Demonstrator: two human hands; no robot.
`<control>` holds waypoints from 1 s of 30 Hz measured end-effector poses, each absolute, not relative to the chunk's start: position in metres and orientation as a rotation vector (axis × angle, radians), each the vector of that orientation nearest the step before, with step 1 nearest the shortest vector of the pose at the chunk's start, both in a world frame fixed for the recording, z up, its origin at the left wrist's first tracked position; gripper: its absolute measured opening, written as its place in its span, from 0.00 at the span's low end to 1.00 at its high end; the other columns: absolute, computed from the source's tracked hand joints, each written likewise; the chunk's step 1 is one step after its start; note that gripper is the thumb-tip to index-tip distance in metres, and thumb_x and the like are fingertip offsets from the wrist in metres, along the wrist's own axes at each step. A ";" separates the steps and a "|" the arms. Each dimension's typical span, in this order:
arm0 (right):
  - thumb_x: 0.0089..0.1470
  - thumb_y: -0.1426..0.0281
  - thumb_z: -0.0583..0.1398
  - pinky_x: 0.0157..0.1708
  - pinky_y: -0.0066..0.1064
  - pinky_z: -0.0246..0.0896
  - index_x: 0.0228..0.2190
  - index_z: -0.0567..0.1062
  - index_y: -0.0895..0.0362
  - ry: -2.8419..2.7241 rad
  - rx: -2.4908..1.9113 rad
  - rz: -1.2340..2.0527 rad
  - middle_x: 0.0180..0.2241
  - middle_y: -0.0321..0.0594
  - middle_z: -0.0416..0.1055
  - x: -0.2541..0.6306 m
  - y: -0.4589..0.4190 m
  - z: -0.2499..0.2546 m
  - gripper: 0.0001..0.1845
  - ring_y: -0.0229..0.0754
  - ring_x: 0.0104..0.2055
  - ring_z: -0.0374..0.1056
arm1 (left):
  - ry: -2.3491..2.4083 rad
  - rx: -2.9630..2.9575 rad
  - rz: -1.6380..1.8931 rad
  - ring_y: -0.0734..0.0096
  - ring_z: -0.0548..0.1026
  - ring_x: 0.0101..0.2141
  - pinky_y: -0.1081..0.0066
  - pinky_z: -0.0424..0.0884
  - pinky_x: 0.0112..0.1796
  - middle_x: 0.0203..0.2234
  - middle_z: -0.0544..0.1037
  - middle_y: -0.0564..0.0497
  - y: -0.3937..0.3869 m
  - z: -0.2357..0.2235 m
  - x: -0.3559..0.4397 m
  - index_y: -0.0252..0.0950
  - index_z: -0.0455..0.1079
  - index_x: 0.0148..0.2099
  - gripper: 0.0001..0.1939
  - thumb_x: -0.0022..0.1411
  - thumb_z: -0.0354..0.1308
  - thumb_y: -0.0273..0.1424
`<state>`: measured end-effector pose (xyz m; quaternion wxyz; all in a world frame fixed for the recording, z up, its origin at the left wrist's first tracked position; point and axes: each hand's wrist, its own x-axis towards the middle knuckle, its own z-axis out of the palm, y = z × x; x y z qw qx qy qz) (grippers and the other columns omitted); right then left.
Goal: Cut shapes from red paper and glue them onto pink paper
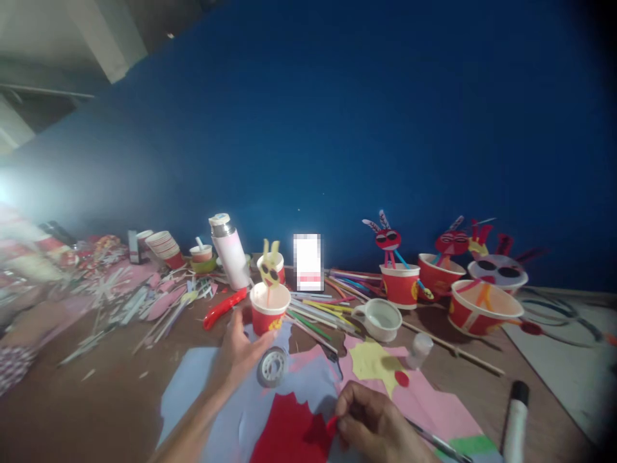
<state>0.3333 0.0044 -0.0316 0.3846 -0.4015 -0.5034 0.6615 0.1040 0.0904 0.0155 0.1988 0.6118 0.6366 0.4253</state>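
My left hand [241, 350] reaches forward and its fingers touch the base of a red paper cup [268, 312] that holds a yellow paper figure with sunglasses on a stick. A roll of clear tape [272, 366] lies just right of that hand. My right hand [373, 421] is closed in a pinch on a small red paper piece [331, 424], low in the view over a sheet of red paper [289, 434]. Pink and yellow paper sheets [380, 370] lie beside it.
Decorated red cups [401, 283] and bowls [482, 308] with paper figures stand at the right. A white mug [380, 319], a glue bottle [420, 349], a marker [515, 418], a thermos [230, 252], a red knife [224, 307], coloured straws and paper scraps crowd the table.
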 end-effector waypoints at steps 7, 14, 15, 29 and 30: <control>0.50 0.68 0.60 0.25 0.25 0.54 0.26 0.67 0.57 -1.220 -0.992 1.527 0.22 0.33 0.67 0.348 0.008 0.007 0.07 0.34 0.24 0.60 | 1.547 1.503 1.139 0.59 0.78 0.32 0.68 0.74 0.30 0.34 0.79 0.48 0.047 0.024 0.139 0.36 0.63 0.46 0.25 0.46 0.63 0.38; 0.54 0.69 0.58 0.26 0.25 0.53 0.29 0.67 0.57 -1.279 -0.909 1.350 0.24 0.34 0.67 0.365 0.010 0.032 0.05 0.33 0.25 0.58 | 1.638 1.604 1.122 0.54 0.77 0.36 0.66 0.74 0.32 0.34 0.80 0.45 0.028 0.029 0.157 0.35 0.66 0.40 0.23 0.42 0.64 0.41; 0.54 0.70 0.57 0.26 0.25 0.53 0.29 0.67 0.57 -1.296 -0.922 1.332 0.25 0.34 0.67 0.367 0.009 0.035 0.04 0.33 0.26 0.58 | 1.660 1.631 1.115 0.53 0.77 0.36 0.66 0.75 0.32 0.35 0.79 0.45 0.028 0.028 0.158 0.35 0.66 0.40 0.24 0.41 0.64 0.41; 0.49 0.81 0.56 0.41 0.29 0.60 0.24 0.68 0.55 -1.534 -1.060 1.017 0.36 0.34 0.72 0.365 0.011 0.033 0.09 0.40 0.43 0.67 | 1.690 1.635 1.048 0.53 0.77 0.35 0.63 0.75 0.33 0.32 0.79 0.45 0.012 0.019 0.165 0.36 0.65 0.40 0.24 0.40 0.64 0.40; 0.50 0.81 0.56 0.40 0.29 0.60 0.24 0.68 0.55 -1.529 -1.062 1.022 0.35 0.34 0.72 0.365 0.011 0.032 0.09 0.40 0.42 0.67 | 1.688 1.629 1.053 0.53 0.77 0.35 0.63 0.74 0.33 0.33 0.79 0.45 0.011 0.020 0.165 0.36 0.65 0.40 0.24 0.40 0.64 0.39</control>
